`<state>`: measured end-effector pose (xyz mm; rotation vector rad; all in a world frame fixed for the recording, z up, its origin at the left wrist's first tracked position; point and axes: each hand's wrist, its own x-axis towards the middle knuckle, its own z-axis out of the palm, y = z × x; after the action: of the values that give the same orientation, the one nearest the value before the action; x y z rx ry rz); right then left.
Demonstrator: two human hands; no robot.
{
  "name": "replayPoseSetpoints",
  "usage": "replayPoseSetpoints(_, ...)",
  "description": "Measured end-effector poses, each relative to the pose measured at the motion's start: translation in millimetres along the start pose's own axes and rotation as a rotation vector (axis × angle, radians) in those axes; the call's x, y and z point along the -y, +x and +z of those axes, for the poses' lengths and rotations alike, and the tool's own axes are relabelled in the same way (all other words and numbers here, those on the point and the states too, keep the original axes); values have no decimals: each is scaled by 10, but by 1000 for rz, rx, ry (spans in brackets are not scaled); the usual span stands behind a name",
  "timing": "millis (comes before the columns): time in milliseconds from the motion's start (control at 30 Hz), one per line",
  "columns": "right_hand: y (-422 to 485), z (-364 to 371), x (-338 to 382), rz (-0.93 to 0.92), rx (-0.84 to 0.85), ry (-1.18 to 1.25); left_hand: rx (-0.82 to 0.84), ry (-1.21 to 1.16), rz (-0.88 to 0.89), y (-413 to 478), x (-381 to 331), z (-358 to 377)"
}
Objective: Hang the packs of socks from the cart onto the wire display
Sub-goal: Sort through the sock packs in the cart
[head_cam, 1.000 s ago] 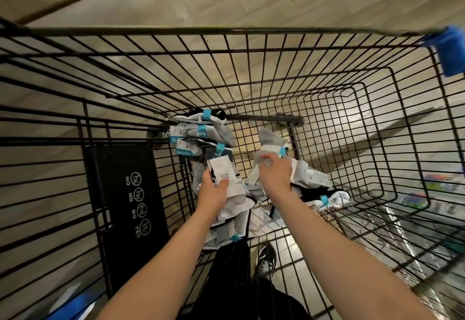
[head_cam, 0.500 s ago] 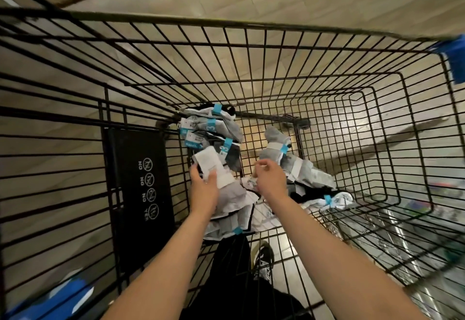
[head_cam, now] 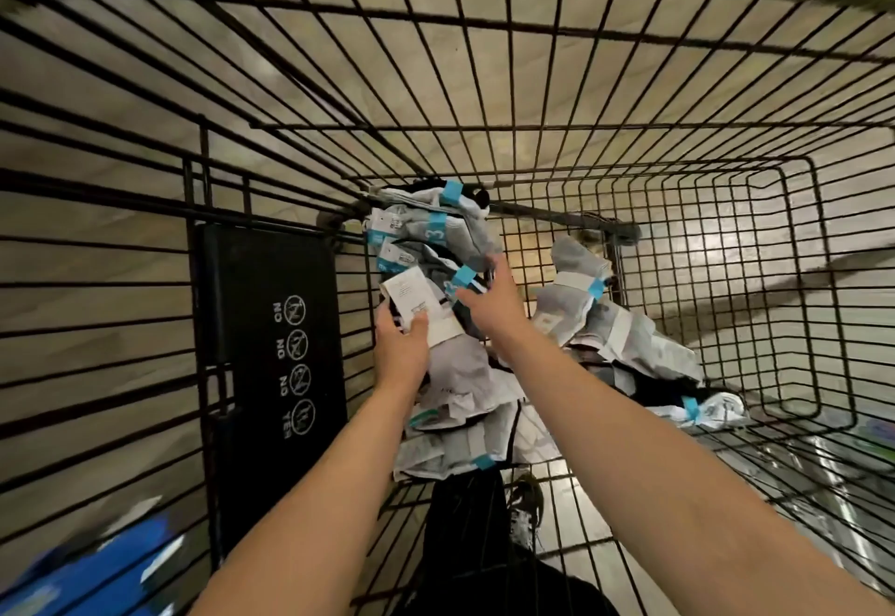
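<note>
Far left of your fingers stood the cart's black warning panel, out of play. Your left hand was wrapped round a grey sock pack, thumb pressed on its white card and fingers curled behind. You gripped it at the card end, I'd say, so it came up ready for a hook. Just right of it, your right hand reached in, fingers spread wide and holding nothing, tips at a blue-banded pack; touching or not, I couldn't tell. Further right of those fingers, more sock packs lay heaped in the cart. The wire display was nowhere in view, so no hanging yet.
</note>
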<state>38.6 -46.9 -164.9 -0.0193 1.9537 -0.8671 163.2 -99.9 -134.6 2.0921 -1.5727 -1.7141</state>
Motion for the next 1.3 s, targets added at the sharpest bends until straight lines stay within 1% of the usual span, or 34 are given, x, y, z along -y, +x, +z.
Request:
replayPoseSetpoints(133, -209, -144, 97, -30, -219, -29, 11, -46, -16, 18, 20, -7)
replayPoseSetpoints(200, -266, -290, 32, 23, -331, -3, 33, -80, -25, -42, 5, -17)
replayPoseSetpoints(233, -285, -347, 8, 60, -356, -5, 45, -87, -29, -64, 3, -20)
replayPoseSetpoints(300, -312, -431, -14, 132, -340, -101, 52, -66, -33, -105, -8, -23)
replayPoseSetpoints(367, -305, -448, 18, 159, -317, -199, 53, -42, -30, -116, -24, -28)
replayPoseSetpoints(400, -291, -435, 56, 129, -325, -207, 56, -38, -24, -110, -37, -28)
replayPoseSetpoints(500, -213, -346, 271, -63, -325, -153, 54, -38, -8, -61, -69, -40)
replayPoseSetpoints(567, -124, -277, 404, -102, -261, -320, 46, -32, -1, -3, -91, -57)
replayPoseSetpoints(633, -57, -214, 493, -96, -135, -447, 52, -41, -2, 66, -96, -66)
replayPoseSetpoints(700, -8, -159, 520, -110, -52, -455, 63, -45, -6, 118, -104, -63)
replayPoseSetpoints(900, 46, -114, 425, -94, 21, -595, 84, -41, -22, 151, -125, -33)
replayPoseSetpoints(967, 4, -116, 366, -90, -7, -587, 78, -43, -33, 126, -123, -37)
replayPoseSetpoints(1000, -33, -135, 361, -75, -54, -556, 75, -43, -35, 100, -115, -49)
replayPoseSetpoints(1100, -161, -275, 334, -45, -285, -469, 78, -57, -40, 53, -95, -124)
replayPoseSetpoints(1133, -240, -357, 308, -56, -323, -441, 89, -54, -33, 15, -110, -149)
replayPoseSetpoints(1200, -337, -469, 248, -127, -308, -330, 112, -12, 23, -5, -162, -202)
replayPoseSetpoints(1267, -499, -577, 170, -184, -283, -299, 156, 52, 79, -111, -256, -250)
replayPoseSetpoints(1300, -590, -627, 130, -181, -282, -292, 181, 91, 107, -174, -301, -268)
